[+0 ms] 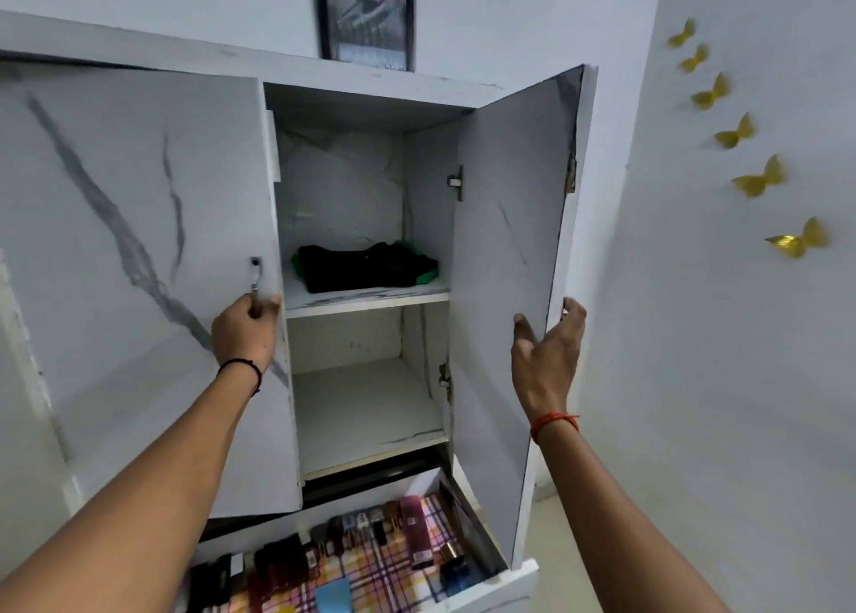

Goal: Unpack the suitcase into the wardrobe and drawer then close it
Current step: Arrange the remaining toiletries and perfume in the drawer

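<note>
Our left hand (245, 327) is clenched around the metal handle (255, 283) of the left door (139, 265), at centre left of the frame, while our right hand (549, 350) grips the outer edge of the right door (505, 265), fingers hooked behind it. Both doors of the wardrobe (296, 68) stand ajar. Between them, folded dark clothes (366, 265) lie on the upper shelf (368, 298); the shelf below is bare. At the bottom of the frame the drawer (505, 582) is pulled out, holding small bottles and boxes on a checked cloth (393, 571).
</note>
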